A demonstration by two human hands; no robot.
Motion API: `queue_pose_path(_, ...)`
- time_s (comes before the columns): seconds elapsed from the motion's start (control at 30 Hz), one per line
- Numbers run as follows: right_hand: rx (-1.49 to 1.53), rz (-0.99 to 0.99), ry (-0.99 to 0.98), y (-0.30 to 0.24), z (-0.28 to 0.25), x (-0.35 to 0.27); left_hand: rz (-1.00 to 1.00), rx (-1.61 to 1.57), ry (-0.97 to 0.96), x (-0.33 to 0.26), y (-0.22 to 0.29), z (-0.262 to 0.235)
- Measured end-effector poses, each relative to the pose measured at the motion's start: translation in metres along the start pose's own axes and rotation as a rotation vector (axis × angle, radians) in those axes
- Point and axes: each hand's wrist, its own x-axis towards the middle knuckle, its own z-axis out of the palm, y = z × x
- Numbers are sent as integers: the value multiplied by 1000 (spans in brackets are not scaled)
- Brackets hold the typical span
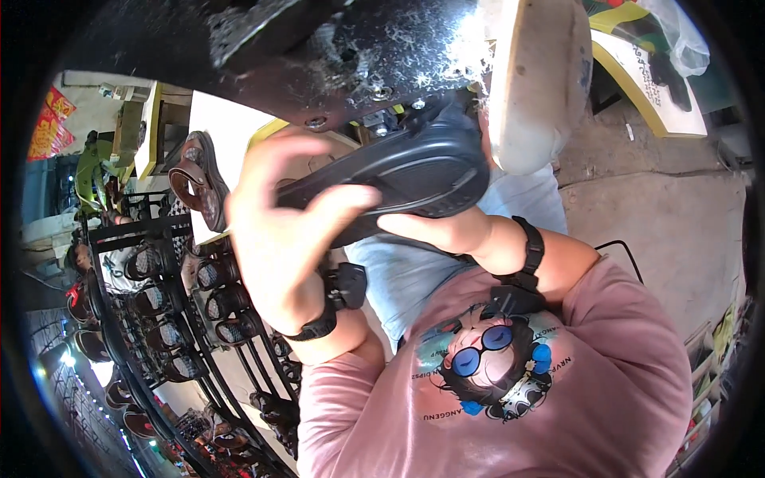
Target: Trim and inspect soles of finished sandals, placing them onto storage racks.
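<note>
A black shoe with a moulded sole (414,171) is tilted beneath the dark machine head (358,72), its sole side turned toward me. Along the sole's lower edge lies the thumb of my right hand (446,233); the other fingers of that hand are hidden behind the shoe, which it grips. My left hand (275,219) is at the shoe's left end, somewhat blurred. Its thumb and fingers are spread apart, with the thumb passing in front of the sole. Whether that thumb presses on the shoe I cannot tell.
A pale rounded machine part (542,88) hangs just right of the shoe. On the white table (215,119) at left rests a brown sandal (203,179). A black rack (167,319) with several dark sandals stands left. Another yellow-edged table (653,88) is far right.
</note>
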Motion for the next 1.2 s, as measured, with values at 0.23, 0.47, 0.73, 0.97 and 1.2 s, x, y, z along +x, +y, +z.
queue_pose_path(0.23, -175, -78, 14, 5, -22, 2, -289, -703, 21, -13, -3, 48)
queue_pose_path(0.47, -644, -118, 236, -3, -51, -30, -258, -1061, 373, -50, -9, 104)
queue_pose_path(0.73, -1036, -183, -13, -109, -78, 26, -346, -1273, 415, -53, 5, 118)
queue_pose_path(0.97, -778, -150, -44, -86, -48, 35, -279, -801, 599, -34, 4, 50)
queue_pose_path(1.2, -555, 90, 276, -10, -106, -5, 152, 636, 606, -16, -112, -35)
